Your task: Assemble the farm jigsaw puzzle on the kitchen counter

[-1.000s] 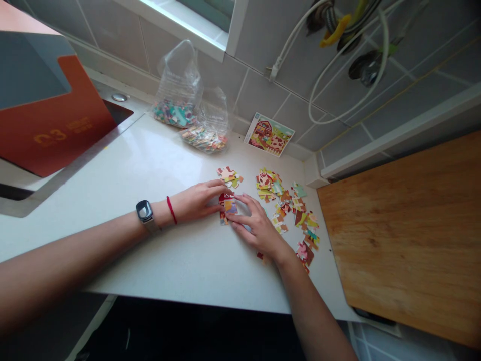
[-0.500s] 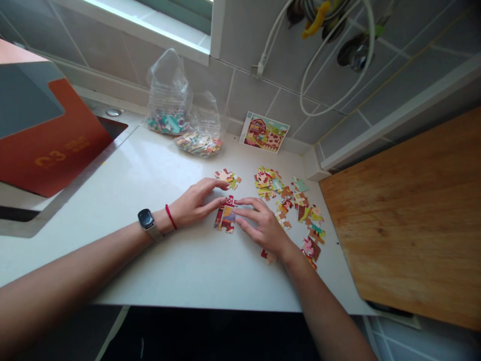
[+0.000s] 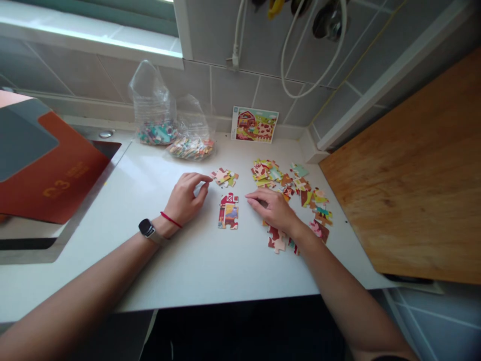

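On the white counter (image 3: 180, 281) lie a few joined jigsaw pieces (image 3: 230, 214), showing a red barn top and a blue and yellow part. My left hand (image 3: 187, 198) rests to their left, fingers curved and thumb apart, holding nothing. Its index fingertip is near a small heap of pink and green puzzle pieces (image 3: 224, 176). To the right of the joined pieces, my right hand (image 3: 274, 208) hovers low with fingers loosely bent and nothing visible in them. Beyond and partly beneath it spread more loose puzzle pieces (image 3: 266, 173); some are hidden by the hand and forearm.
A farm picture card (image 3: 255, 125) leans against the tiled wall. Two clear plastic bags (image 3: 154, 95) of puzzle pieces stand at the back left. An orange and grey box (image 3: 52, 160) is over the sink at left. A wooden board (image 3: 421, 175) leans at right.
Both hands have drawn away from the joined pieces, the left to the left and the right to the right. The joined pieces now lie uncovered. The view has shifted slightly.
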The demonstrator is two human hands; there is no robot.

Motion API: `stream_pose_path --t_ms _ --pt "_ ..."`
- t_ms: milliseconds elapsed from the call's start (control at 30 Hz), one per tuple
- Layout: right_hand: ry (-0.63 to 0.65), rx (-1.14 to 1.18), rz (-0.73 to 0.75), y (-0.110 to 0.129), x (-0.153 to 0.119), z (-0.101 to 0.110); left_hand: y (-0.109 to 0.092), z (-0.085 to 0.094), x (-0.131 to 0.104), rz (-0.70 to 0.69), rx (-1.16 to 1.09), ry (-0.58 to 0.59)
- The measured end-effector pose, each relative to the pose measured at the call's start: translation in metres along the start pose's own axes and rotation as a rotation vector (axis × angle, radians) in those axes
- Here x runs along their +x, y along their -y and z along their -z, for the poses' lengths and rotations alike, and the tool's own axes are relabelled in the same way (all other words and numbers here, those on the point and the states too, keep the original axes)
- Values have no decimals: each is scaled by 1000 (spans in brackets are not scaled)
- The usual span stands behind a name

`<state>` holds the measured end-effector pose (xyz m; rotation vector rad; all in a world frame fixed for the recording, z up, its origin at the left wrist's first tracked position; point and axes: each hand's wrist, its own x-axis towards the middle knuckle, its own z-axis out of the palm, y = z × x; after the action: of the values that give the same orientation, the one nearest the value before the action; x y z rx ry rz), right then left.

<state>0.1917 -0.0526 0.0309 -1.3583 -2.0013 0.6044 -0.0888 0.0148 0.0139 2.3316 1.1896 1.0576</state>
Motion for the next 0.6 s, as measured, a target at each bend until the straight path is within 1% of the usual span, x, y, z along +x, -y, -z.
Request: stream_pose_path --t_ms 100,167,300,333,400,533,600 --pt "20 -19 14 -1 0 -1 3 0 0 -1 16 5" --pt "22 -26 20 -1 0 -2 7 -1 -1 -13 36 70" --pt "24 -48 31 -1 0 -1 14 -2 -5 -76 80 344" --pt "27 -52 33 -2 0 -1 15 -2 -6 -87 82 402" --pt "29 -54 36 -3 0 -1 16 0 -7 -101 82 481" --pt "27 -56 55 -3 0 -2 10 2 -7 -125 112 550" --pt "31 -57 60 -3 1 -1 6 2 -7 -144 115 564"
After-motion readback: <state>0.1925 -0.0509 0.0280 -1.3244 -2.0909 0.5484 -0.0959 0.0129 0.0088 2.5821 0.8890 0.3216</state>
